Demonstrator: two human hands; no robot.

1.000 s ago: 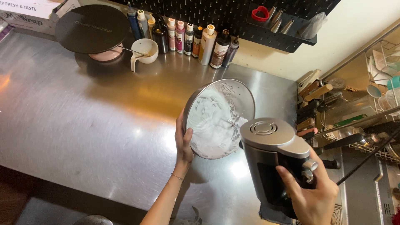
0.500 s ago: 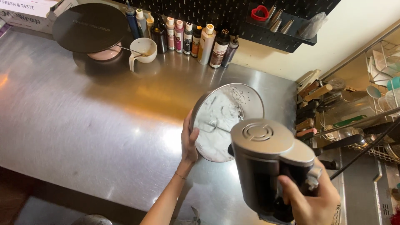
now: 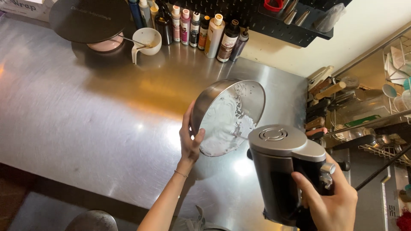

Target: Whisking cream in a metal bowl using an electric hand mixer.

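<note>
My left hand [image 3: 189, 139] grips the near rim of a steel mixing bowl [image 3: 227, 113], holding it tilted above the steel counter [image 3: 85, 111] with its mouth turned to the right. White cream coats the inside of the bowl. My right hand [image 3: 327, 199] holds a dark grey electric kettle [image 3: 284, 171] by its handle, lid up, just right of and below the bowl's rim. The kettle's body overlaps the bowl's lower right edge.
A black turntable stand [image 3: 87, 19] and a white cup with a spoon [image 3: 147, 39] sit at the back left. A row of bottles [image 3: 201, 28] lines the wall under a black pegboard [image 3: 274, 17]. A knife block [image 3: 323, 100] and a dish rack [image 3: 385, 128] stand at the right.
The bowl has tipped further onto its side and risen slightly. The kettle has come up and moved left, closer to the bowl's rim.
</note>
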